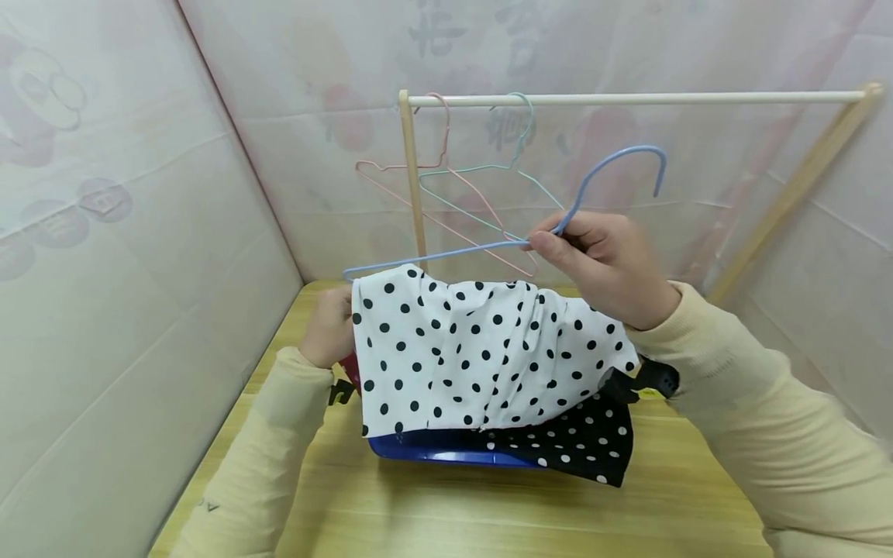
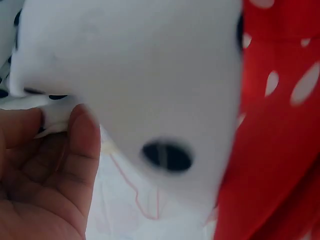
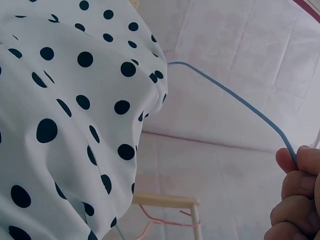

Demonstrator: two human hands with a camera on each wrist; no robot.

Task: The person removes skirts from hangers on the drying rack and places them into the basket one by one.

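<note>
My right hand (image 1: pixel 607 267) grips a blue clothes hanger (image 1: pixel 453 253) just below its hook, holding it up in front of the rack. The hanger's far end reaches the upper left corner of a white garment with black dots (image 1: pixel 460 364). In the right wrist view, the hanger wire (image 3: pixel 240 99) runs behind the dotted cloth. My left hand (image 1: pixel 328 329) is at the garment's upper left side; the left wrist view shows its thumb and fingers pinching the white fabric (image 2: pixel 55 112). The garment hangs spread out in front of a blue bin (image 1: pixel 446 456).
Black cloth with white dots (image 1: pixel 593 442) drapes over the bin, and red dotted cloth (image 2: pixel 280 100) is beside the left hand. Behind, a pink hanger (image 1: pixel 446 128) and a mint hanger (image 1: pixel 529 124) hang from the rack's white rail (image 1: pixel 663 98). A wooden table (image 1: pixel 335 504) lies underneath.
</note>
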